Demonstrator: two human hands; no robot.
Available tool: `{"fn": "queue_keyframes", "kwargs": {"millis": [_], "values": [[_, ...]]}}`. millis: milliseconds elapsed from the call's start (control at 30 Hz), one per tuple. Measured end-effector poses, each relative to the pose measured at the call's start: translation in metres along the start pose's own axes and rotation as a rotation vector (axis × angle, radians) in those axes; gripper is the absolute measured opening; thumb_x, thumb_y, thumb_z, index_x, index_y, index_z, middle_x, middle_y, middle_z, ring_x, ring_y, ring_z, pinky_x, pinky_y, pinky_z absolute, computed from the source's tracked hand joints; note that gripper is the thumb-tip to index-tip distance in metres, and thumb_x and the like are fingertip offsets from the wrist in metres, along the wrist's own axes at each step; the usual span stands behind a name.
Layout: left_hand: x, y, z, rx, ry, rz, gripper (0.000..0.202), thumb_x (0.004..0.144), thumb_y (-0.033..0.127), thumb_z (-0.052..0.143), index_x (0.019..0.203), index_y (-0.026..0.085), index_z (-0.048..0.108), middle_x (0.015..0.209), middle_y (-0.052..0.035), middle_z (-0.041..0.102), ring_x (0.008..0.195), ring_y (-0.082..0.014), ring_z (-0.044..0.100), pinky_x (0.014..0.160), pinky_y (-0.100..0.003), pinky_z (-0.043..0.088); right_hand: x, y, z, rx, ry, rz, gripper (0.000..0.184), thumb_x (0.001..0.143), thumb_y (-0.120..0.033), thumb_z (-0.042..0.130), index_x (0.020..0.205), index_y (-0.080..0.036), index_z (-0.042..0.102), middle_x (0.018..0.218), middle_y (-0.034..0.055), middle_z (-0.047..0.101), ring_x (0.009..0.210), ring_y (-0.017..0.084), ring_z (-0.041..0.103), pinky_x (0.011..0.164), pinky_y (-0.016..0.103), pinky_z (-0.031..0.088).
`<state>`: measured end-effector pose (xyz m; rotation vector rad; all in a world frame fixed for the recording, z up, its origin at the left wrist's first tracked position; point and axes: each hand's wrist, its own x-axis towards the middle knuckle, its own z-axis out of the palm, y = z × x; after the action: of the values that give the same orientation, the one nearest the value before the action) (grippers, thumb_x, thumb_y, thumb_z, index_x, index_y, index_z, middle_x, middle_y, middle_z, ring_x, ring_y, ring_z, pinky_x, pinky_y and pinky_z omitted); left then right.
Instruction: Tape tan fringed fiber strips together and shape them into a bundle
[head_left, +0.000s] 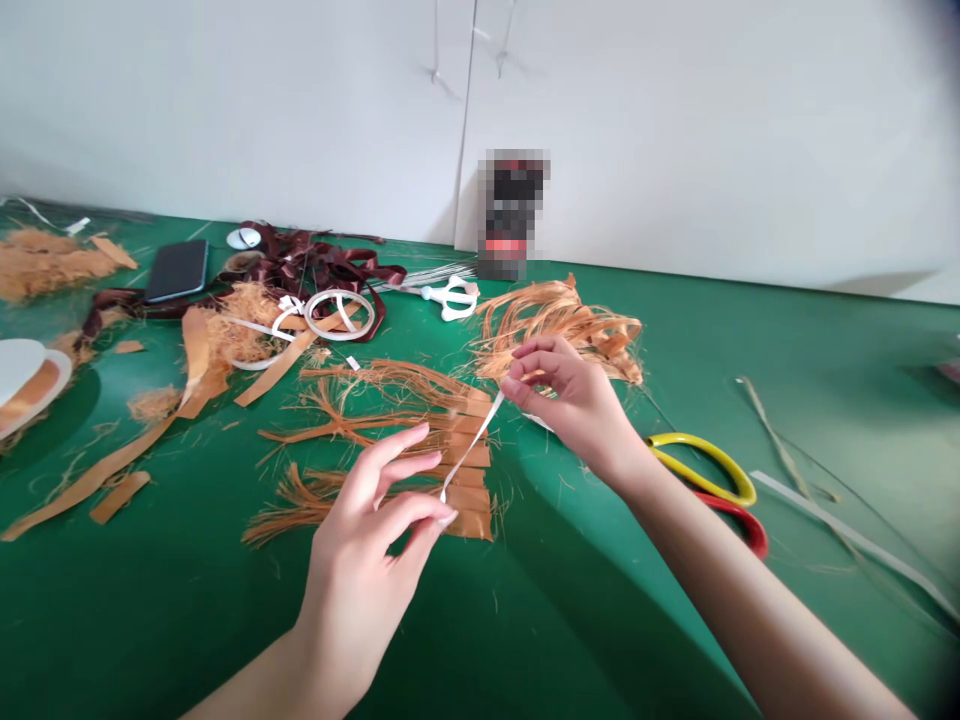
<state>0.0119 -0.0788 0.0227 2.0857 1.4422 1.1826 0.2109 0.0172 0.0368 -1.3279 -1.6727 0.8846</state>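
Note:
A narrow white strip, which looks like tape (474, 441), stretches slantwise between my two hands. My left hand (375, 520) pinches its lower end between thumb and forefinger, the other fingers held apart. At the upper end, my right hand (559, 395) grips it between thumb and fingertips. Beneath the strip, several pieces of tan ribbon (469, 475) lie side by side, their left ends frayed into loose threads. Just beyond my right hand sits a pile of tan frayed ribbon (562, 315).
Scissors with yellow and red handles (705, 465) lie beside my right forearm. Farther back are white-handled scissors (452, 297), a tape roll (340, 315), dark brown ribbon (322, 262) and a phone (177, 270). A ribbon spool (56, 385) is at left. A white wall (712, 130) borders the green table (187, 620).

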Motion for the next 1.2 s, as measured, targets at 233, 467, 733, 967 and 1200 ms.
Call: {"fn": "queue_keyframes", "kwargs": {"millis": [233,467,733,967,1200], "values": [[0.003,0.002,-0.007,0.185,0.137,0.219,0.017,0.079,0.007,0.068,0.074,0.023,0.069,0.105,-0.0016,0.066,0.082,-0.015,0.064,0.068,-0.029,0.054,0.0,0.005,-0.003,0.033,-0.023,0.029,0.015,0.077,-0.032,0.067,0.073,-0.018,0.064,0.098,0.0058,0.054,0.093,0.02,0.056,0.076,0.037,0.046],[-0.006,-0.002,0.011,0.064,0.016,0.402,0.021,0.074,-0.004,0.065,0.074,0.018,0.066,0.074,0.003,0.071,0.078,-0.0155,0.064,0.075,-0.032,0.046,0.004,0.003,0.008,-0.169,-0.015,-0.037,0.008,0.076,-0.017,0.068,0.068,-0.018,0.064,0.091,0.0039,0.055,0.084,0.017,0.056,0.078,0.036,0.046],[-0.017,-0.01,0.025,0.003,-0.043,0.483,0.018,0.081,-0.006,0.056,0.09,0.007,0.063,0.079,-0.0078,0.071,0.078,-0.0175,0.069,0.072,-0.028,0.056,0.013,0.017,0.023,-0.462,-0.03,-0.178,0.014,0.072,-0.008,0.072,0.062,-0.018,0.066,0.086,0.0054,0.056,0.086,0.021,0.054,0.082,0.038,0.046],[-0.013,-0.013,0.027,0.072,-0.021,0.499,0.018,0.083,-0.004,0.053,0.09,0.007,0.064,0.079,-0.0087,0.072,0.073,-0.0181,0.07,0.067,-0.028,0.057,0.018,0.023,0.026,-0.505,-0.045,-0.176,0.015,0.071,-0.009,0.071,0.061,-0.019,0.067,0.085,0.0052,0.056,0.087,0.021,0.053,0.08,0.039,0.046],[-0.008,-0.01,0.029,0.048,-0.016,0.478,0.016,0.084,-0.003,0.053,0.084,0.009,0.063,0.076,-0.0065,0.071,0.072,-0.0174,0.068,0.065,-0.028,0.056,0.021,0.023,0.026,-0.51,-0.085,-0.148,0.014,0.071,-0.009,0.073,0.061,-0.018,0.067,0.085,0.0055,0.057,0.086,0.021,0.052,0.081,0.039,0.045]]}}
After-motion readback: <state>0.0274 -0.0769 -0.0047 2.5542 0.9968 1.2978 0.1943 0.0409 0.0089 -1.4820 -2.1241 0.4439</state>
